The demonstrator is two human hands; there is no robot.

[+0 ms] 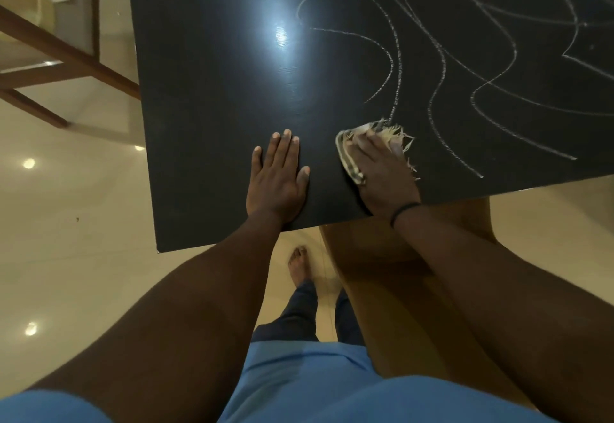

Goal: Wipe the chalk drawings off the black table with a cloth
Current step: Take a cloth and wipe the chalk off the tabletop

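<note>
A frayed pale cloth (352, 147) is pressed flat near the black table's (216, 90) near edge; looping white chalk lines (442, 57) cover its right part.

Blue shirt (299, 389), dark trousers (299, 309), black wristband (403, 210), bare foot (299, 265)

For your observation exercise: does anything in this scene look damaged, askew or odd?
The cloth under the right hand is badly frayed, loose threads sticking out at its far edge. Otherwise only chalk scribbles on the black table.
</note>
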